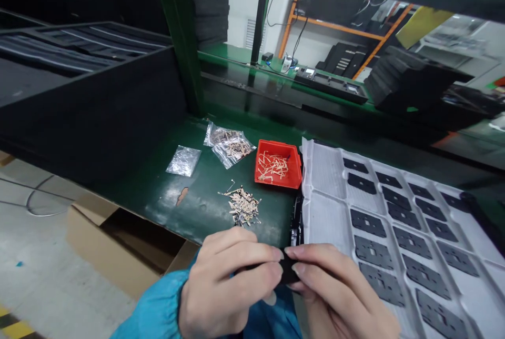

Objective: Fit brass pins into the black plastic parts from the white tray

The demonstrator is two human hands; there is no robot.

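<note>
My left hand (pixel 236 276) and my right hand (pixel 339 286) meet at the bottom middle, close to the bench edge. The thumb and fingers of both are pinched together on a small black part (pixel 289 271). Most of that part is hidden behind the fingers, so its full shape does not show. Just beyond my left hand lies a loose pile of small beige and dark flex strips (pixel 243 206). Beside my right hand, a white compartmented tray (pixel 321 205) holds rows of flat black plates with cut-outs (pixel 373 250).
A red bin (pixel 278 181) with pale strips stands behind the pile. Left of it lie zip bags of strips (pixel 232 147) and another clear bag (pixel 183 161). A large black case (pixel 90 102) flanks the green bench on the left; a cardboard box (pixel 102 255) sits below.
</note>
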